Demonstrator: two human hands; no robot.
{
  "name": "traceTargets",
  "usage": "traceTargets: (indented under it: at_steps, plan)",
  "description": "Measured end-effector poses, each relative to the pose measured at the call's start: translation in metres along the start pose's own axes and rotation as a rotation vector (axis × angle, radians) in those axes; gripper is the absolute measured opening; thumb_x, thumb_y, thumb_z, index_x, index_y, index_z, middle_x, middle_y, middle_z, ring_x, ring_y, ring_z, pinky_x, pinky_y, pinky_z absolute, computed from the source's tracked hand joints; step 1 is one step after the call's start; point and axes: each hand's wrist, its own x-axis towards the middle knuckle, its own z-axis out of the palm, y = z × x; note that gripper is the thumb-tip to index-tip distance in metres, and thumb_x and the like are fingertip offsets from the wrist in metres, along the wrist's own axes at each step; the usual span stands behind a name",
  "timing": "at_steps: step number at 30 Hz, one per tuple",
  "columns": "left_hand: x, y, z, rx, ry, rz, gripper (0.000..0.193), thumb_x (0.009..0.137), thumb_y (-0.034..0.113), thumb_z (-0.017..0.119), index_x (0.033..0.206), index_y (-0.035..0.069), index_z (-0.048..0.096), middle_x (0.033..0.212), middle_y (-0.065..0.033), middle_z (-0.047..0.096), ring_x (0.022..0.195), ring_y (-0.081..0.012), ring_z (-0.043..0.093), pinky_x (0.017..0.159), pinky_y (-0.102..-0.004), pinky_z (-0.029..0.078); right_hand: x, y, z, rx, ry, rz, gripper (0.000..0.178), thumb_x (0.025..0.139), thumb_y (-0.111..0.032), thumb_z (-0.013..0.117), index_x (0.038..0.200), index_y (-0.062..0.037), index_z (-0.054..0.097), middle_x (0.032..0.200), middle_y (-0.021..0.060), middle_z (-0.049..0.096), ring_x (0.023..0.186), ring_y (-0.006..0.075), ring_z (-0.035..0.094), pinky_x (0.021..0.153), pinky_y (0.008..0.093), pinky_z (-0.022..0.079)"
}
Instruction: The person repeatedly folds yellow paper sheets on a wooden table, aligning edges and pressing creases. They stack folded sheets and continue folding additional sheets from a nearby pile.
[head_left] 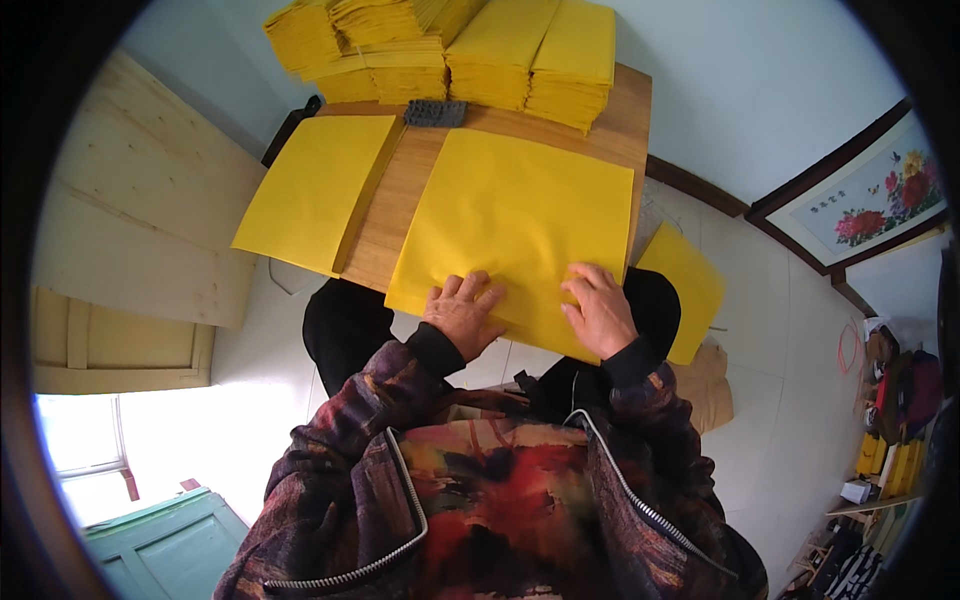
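A large yellow paper sheet [525,205] lies on the wooden table [385,225] in front of me, its near edge reaching over my lap. My left hand [463,312] rests on the near left part of the sheet, fingers spread and bent. Near its right side, my right hand [598,308] lies on the same sheet with curved fingers apart. Small creases show in the paper between the hands. Neither hand is wrapped round anything I can see; the thumbs are partly hidden. To the left sits a flat stack of yellow paper [318,185].
Bundled yellow paper stacks [500,55] fill the table's far side, with a dark grey textured block [436,113] before them. More yellow paper [690,285] is low at the right, above a brown paper piece [706,390]. A framed flower picture [865,190] leans by the right wall.
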Motion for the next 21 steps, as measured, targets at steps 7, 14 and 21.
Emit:
traceTargets:
  at_steps: [7, 14, 21]
  plan:
    - [0.000, -0.003, -0.001, -0.009, -0.018, 0.029, 0.054, 0.076, 0.038, 0.070, 0.125, 0.022, 0.054, 0.128, -0.0074, 0.048, 0.113, -0.0308, 0.047, 0.089, -0.0470, 0.040, -0.008, 0.004, -0.002, -0.010, -0.006, 0.000, 0.029, 0.073, -0.010, 0.069, 0.100, -0.0023, 0.061, 0.119, 0.0150, 0.055, 0.113, 0.0346, 0.050, 0.095, 0.0426, 0.042]
    - [0.005, -0.007, 0.000, -0.004, -0.018, 0.049, 0.057, 0.076, 0.037, 0.071, 0.127, 0.020, 0.054, 0.130, -0.0079, 0.047, 0.114, -0.0311, 0.046, 0.093, -0.0464, 0.036, -0.015, -0.002, 0.004, -0.084, 0.026, 0.062, 0.032, 0.074, -0.010, 0.070, 0.104, -0.0048, 0.061, 0.121, 0.0110, 0.053, 0.116, 0.0298, 0.049, 0.098, 0.0401, 0.040]
    - [0.010, -0.011, 0.002, -0.018, 0.013, 0.097, 0.057, 0.074, 0.038, 0.072, 0.126, 0.020, 0.055, 0.129, -0.0077, 0.048, 0.113, -0.0310, 0.046, 0.092, -0.0463, 0.036, -0.015, 0.000, 0.004, -0.081, 0.069, 0.074, 0.032, 0.072, -0.010, 0.071, 0.103, -0.0063, 0.062, 0.120, 0.0098, 0.054, 0.115, 0.0295, 0.050, 0.096, 0.0409, 0.042]
